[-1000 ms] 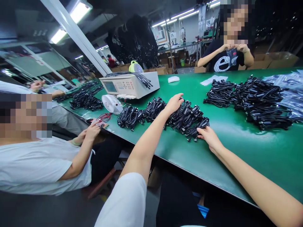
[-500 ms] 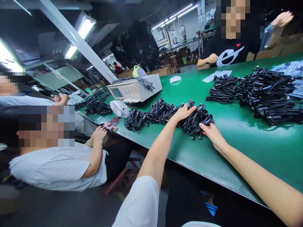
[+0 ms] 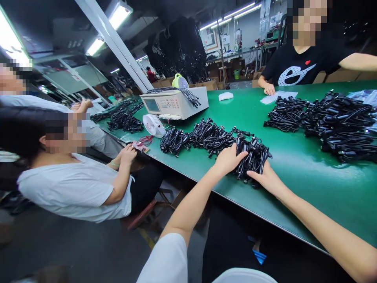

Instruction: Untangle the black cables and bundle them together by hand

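A bunch of black cables, folded and bundled, is gripped between my two hands near the front edge of the green table. My left hand closes on its left side, thumb lying over the front. From the right, my right hand wraps the other side; its thumb shows in front and its fingers are hidden behind the cables. More bundled black cables lie just left of my hands, and a separate cable heap sits beyond those.
A bench instrument with cables on top stands behind the heaps, a small white fan beside it. Large cable piles lie at right. One co-worker stands across the table; another sits at left.
My hands have closed round the cable bunch and drawn it slightly toward the table's front edge, away from the other bundles. The co-worker opposite has lowered a hand to the table.
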